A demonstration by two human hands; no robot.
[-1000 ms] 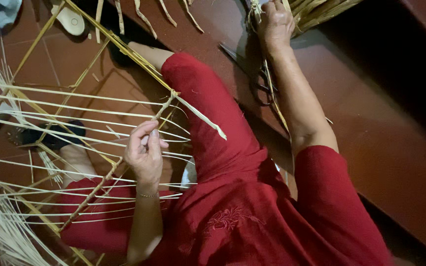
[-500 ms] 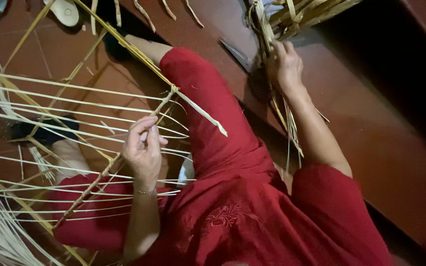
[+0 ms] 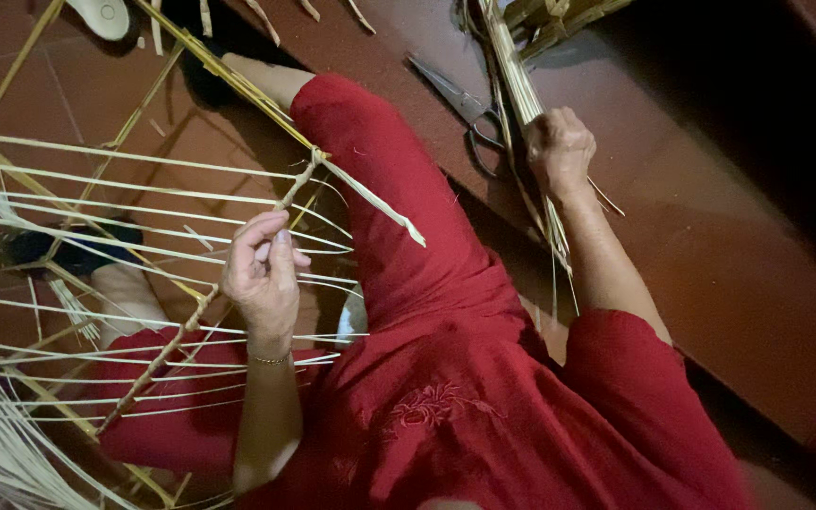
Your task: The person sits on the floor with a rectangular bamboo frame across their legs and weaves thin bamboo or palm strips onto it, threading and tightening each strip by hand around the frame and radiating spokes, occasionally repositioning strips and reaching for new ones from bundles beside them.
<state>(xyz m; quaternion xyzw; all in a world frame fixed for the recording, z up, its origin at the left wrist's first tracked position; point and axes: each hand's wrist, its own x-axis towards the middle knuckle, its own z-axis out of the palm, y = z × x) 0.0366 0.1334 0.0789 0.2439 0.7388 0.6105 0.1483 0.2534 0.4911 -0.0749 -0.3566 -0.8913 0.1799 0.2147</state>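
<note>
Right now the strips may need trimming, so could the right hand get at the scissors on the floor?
Probably yes. The scissors lie open on the floor just beside the right hand, with nothing between them. But that hand is closed around a bundle of bamboo strips, so it would likely have to let go first.

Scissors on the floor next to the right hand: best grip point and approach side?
Take the scissors by the handle loops, the end nearest the right hand. They lie flat, blades pointing up-left away from the hand, so come from above on the loop side. The straw bundle partly covers the loops, so slide in beside it.
</note>
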